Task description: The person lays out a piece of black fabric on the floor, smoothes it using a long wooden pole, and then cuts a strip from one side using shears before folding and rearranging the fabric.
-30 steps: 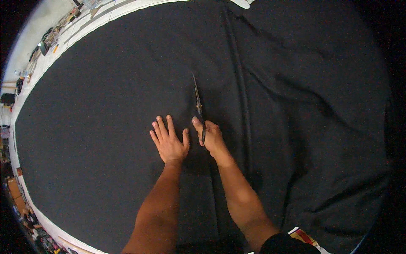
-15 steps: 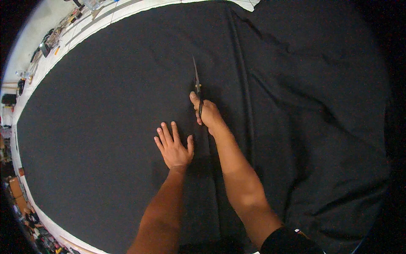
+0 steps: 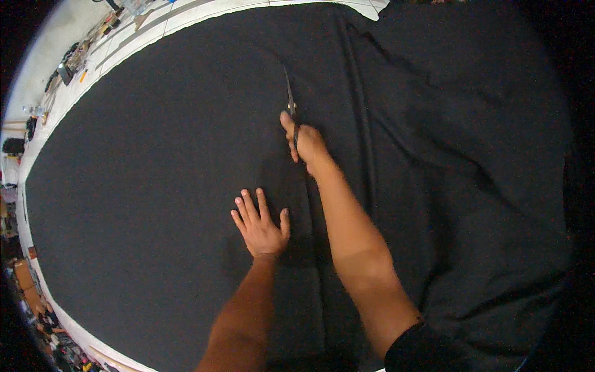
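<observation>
A wide sheet of black fabric (image 3: 149,167) covers most of the table. My right hand (image 3: 308,142) is closed round the handles of a pair of scissors (image 3: 290,93), whose blades point to the far side over the middle of the cloth. Behind that hand a thin line, seemingly a cut edge, runs through the fabric toward me. My left hand (image 3: 263,230) lies flat on the cloth to the left of this line, fingers spread, nearer to me than the scissors and holding nothing. Where the lower blade lies against the cloth is hard to make out.
To the right, the fabric lies in loose folds (image 3: 427,161), with a long ridge (image 3: 359,105) just right of the scissors. The white table edge (image 3: 37,152) shows along the left and far sides. Beyond it are assorted small items and a brown cardboard box (image 3: 28,285).
My right hand and the scissors have moved farther from me along the cloth. Within the view, my left hand appears slightly lower and to the right, still flat.
</observation>
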A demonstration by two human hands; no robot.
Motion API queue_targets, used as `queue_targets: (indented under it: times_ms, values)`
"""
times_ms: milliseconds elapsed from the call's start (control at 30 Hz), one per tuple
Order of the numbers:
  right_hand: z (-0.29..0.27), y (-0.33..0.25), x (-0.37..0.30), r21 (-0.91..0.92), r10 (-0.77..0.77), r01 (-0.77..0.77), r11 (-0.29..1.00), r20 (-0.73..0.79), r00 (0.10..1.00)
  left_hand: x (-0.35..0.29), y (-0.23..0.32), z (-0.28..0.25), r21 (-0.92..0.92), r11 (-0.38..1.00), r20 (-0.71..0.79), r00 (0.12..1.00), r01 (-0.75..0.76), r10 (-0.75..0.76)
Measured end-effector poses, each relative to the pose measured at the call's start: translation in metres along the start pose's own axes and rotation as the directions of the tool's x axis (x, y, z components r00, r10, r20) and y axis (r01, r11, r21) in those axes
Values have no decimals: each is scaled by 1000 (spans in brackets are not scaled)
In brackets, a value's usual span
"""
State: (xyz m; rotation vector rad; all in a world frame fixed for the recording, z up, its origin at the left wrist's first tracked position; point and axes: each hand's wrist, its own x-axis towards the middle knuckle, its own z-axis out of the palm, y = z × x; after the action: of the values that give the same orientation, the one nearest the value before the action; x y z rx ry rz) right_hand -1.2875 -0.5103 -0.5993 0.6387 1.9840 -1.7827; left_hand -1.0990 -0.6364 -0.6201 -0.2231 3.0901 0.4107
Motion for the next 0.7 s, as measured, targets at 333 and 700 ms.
queue_targets:
  times_ms: [333,700]
  values:
    - [7,-18,32,28,-36,38,999,-46,998,1,-1,-3,-15,1000,34,999,2,-1]
    - [12,-69,76,-2,36,-36,999,-19,999,-5,-2,-5,-3,1000,83,997,0,1]
